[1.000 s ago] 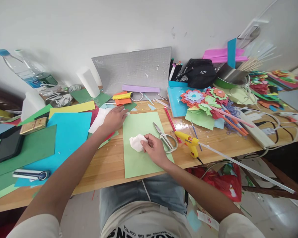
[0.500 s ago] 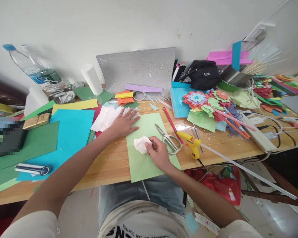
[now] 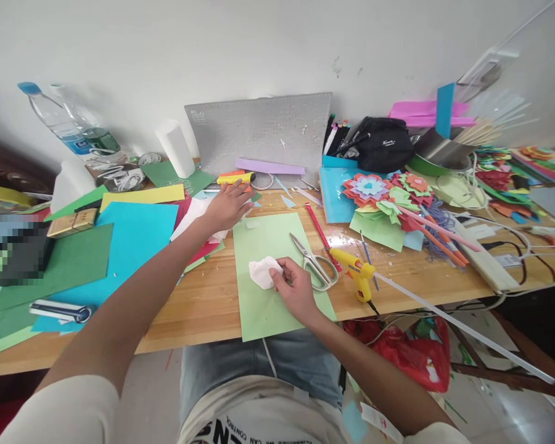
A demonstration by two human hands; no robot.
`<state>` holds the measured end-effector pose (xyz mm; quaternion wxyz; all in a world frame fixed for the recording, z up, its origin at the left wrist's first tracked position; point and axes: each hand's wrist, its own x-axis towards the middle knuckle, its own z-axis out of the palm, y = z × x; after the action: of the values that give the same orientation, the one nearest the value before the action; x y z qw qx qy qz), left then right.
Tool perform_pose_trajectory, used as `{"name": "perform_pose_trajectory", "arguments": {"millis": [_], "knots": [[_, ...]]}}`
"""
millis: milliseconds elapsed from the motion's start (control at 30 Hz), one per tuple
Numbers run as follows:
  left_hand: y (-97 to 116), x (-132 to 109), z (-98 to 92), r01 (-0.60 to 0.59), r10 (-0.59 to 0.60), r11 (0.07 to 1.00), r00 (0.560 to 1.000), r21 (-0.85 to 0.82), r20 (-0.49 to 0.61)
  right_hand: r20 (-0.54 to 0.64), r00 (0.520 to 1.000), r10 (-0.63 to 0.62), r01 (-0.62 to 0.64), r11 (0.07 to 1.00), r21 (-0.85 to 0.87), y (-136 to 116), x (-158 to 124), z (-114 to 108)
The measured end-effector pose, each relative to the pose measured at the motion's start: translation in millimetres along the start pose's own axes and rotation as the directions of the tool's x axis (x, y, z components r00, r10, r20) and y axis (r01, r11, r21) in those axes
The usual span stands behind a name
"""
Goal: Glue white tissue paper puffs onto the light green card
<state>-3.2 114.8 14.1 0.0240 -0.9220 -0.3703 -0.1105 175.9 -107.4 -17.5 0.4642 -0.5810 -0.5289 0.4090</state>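
My right hand [image 3: 296, 285] pinches a crumpled white tissue [image 3: 261, 273] over a light green sheet of paper [image 3: 259, 317]. Stretched forward, my left hand [image 3: 229, 206] has its fingers extended at the yellow utility knife [image 3: 235, 178]. Whether the fingertips touch the knife, I cannot tell. Under and beside that hand lie spread white tissues [image 3: 189, 221], partly hidden by it. Scissors [image 3: 315, 262] with pale handles rest on the right side of the green sheet, their blades slightly apart.
A yellow glue gun [image 3: 358, 271] with a long glue stick lies on the right, near a red stick [image 3: 320, 231]. Paper flowers [image 3: 367, 190] sit behind it. Blue paper [image 3: 143, 237] and a stapler [image 3: 60, 310] are on the left. A grey cutting mat [image 3: 263, 132] leans against the wall.
My left hand has moved forward from the tissues and the green sheet's edge to the utility knife. My right hand stays in place with the crumpled tissue.
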Motion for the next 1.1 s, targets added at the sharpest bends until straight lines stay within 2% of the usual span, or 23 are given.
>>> {"name": "perform_pose_trajectory", "arguments": {"millis": [67,167,267,333,433,567,700,800,967,1100], "knots": [[2.0,-13.5,-7.7,-0.072,0.072,0.997,0.997,0.002,0.039,0.004,1.0,-0.001,0.001,1.0,0.001,-0.8,0.5,0.0],[0.2,-29.1,-9.6,-0.179,0.172,0.983,0.971,0.026,0.166,0.002,1.0,0.006,-0.006,1.0,0.007,-1.3,1.0,0.3],[-8.6,-28.6,1.0,-0.2,0.184,0.979,0.946,0.035,0.269,0.001,1.0,0.016,-0.016,1.0,0.025,-1.2,0.7,0.5],[-15.9,-20.1,10.3,-0.197,0.18,0.98,0.943,0.034,0.282,0.006,1.0,0.018,-0.018,0.999,0.039,-1.0,0.1,0.4],[-22.5,-3.8,18.7,-0.196,0.182,0.979,0.962,0.049,0.204,0.015,1.0,0.017,-0.017,0.999,0.04,-0.4,-0.8,-0.2],[-17.2,7.3,13.2,-0.203,0.2,0.979,0.974,0.019,0.107,0.016,1.0,0.019,-0.02,0.999,0.031,-0.1,-1.4,-0.3],[-0.8,5.9,4.2,-0.233,0.232,0.972,0.964,-0.005,0.133,0.016,1.0,0.026,-0.026,0.999,0.037,-1.6,-0.8,0.8],[5.5,7.8,9.0,-0.272,0.265,0.962,0.952,0.025,0.156,0.01,0.999,0.031,-0.032,0.999,0.039,-2.1,-0.8,1.9],[-5.8,22.4,24.4,-0.16,0.158,0.983,0.987,0.094,0.034,-0.011,0.999,0.033,-0.032,0.998,0.051,-1.4,-4.0,3.5],[-11.9,19.9,17.2,-0.127,0.129,0.987,0.992,0.102,-0.011,-0.027,0.999,0.034,-0.032,0.998,0.06,-1.0,-4.9,4.6]]}}
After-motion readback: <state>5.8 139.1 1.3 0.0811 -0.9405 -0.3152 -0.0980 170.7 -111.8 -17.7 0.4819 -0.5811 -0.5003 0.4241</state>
